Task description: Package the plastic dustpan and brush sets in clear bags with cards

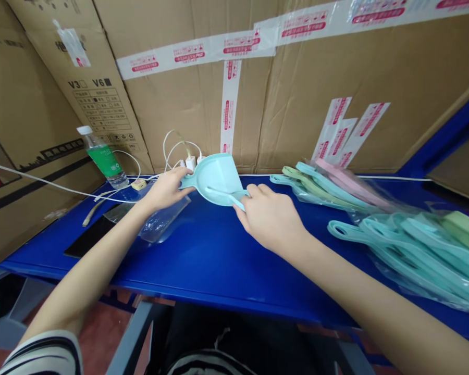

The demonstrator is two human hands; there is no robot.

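My left hand is closed around the short handle of a light-blue dustpan, which is raised over the blue table with its hollow side facing me. Closed too, my right hand grips a slim light-blue tool at the pan's lower right. A thin part of that tool reaches across the pan, and my fingers hide the rest, so its kind is unclear. Beneath my left wrist lies a clear plastic bag.
Bagged light-blue, green and pink handled pieces are heaped on the table's right side. At the left are a water bottle, white cables and a flat black object. Taped cardboard walls the back.
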